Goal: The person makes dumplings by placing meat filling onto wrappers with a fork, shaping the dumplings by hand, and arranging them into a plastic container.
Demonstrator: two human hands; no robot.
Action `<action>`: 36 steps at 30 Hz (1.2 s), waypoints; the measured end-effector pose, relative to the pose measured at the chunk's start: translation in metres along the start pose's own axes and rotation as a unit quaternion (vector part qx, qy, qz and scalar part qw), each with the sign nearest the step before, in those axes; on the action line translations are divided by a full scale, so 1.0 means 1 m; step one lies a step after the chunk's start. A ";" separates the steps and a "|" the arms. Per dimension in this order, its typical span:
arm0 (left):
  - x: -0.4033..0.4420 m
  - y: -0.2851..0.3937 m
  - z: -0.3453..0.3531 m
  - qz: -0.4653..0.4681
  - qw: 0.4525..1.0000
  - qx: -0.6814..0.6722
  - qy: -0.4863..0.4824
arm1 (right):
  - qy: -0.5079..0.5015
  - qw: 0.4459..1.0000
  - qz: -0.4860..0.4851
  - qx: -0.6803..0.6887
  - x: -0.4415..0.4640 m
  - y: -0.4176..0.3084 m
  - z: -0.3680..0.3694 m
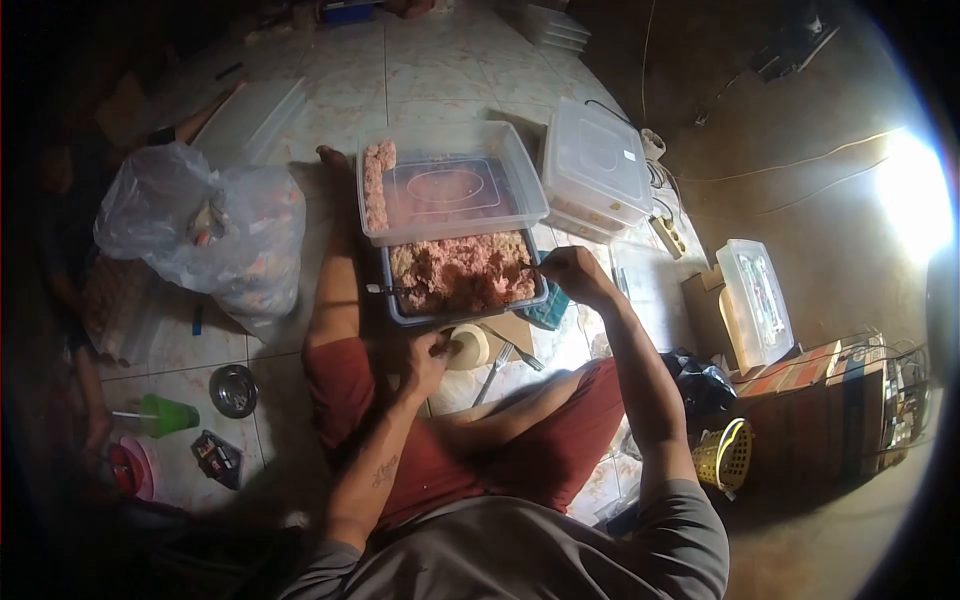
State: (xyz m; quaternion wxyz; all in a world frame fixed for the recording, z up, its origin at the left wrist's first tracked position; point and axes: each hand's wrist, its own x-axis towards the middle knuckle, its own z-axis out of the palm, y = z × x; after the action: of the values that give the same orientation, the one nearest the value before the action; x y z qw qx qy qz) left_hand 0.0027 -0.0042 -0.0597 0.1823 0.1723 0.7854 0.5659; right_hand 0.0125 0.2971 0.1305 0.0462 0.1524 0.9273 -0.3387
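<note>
My right hand [580,274] is closed at the right edge of a dark tub [400,315] filled with pink minced mixture [460,268]; its fingers pinch a thin dark utensil that reaches into the mixture. Below the tub, my left hand [430,360] is closed beside a round cream-coloured object [467,347]; what its fingers hold is too small to make out. Behind the tub stands a clear plastic box [520,190] with a row of pink lumps [375,185] along its left side. Two forks [520,350] lie near the round object.
A stuffed plastic bag [240,230] is at the left, lidded clear boxes [598,165] at the back right. A yellow basket [724,455] stands at the right. A person's arm [92,400] shows at the far left, near a green cup [168,415] and a metal bowl [233,391].
</note>
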 end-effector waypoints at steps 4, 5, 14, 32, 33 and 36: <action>-0.007 0.047 -0.026 -0.079 0.879 -0.466 -0.054 | 0.054 0.988 -0.115 0.091 -0.007 0.026 0.024; -0.007 0.056 -0.027 -0.082 0.882 -0.462 -0.052 | 0.053 0.987 -0.115 0.097 -0.007 0.030 0.032; 0.002 0.091 -0.026 -0.050 0.807 -0.585 -0.067 | 0.136 0.966 -0.130 0.175 -0.056 -0.036 0.051; -0.001 0.063 -0.054 -0.067 0.558 -0.827 -0.017 | -0.019 0.974 -0.200 -0.107 -0.126 -0.079 0.079; -0.002 0.064 -0.055 -0.066 0.542 -0.838 -0.008 | -0.022 0.973 -0.203 -0.109 -0.123 -0.079 0.077; -0.006 0.072 -0.056 -0.045 0.582 -0.809 -0.073 | 0.109 0.960 -0.257 0.018 -0.108 -0.074 0.074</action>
State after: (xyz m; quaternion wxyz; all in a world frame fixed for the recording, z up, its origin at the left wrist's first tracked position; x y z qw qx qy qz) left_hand -0.0147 -0.0319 0.0262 0.3278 -0.0410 -0.0063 0.9438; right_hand 0.0900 0.1689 0.1395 -0.1466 -0.0539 0.9283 -0.3373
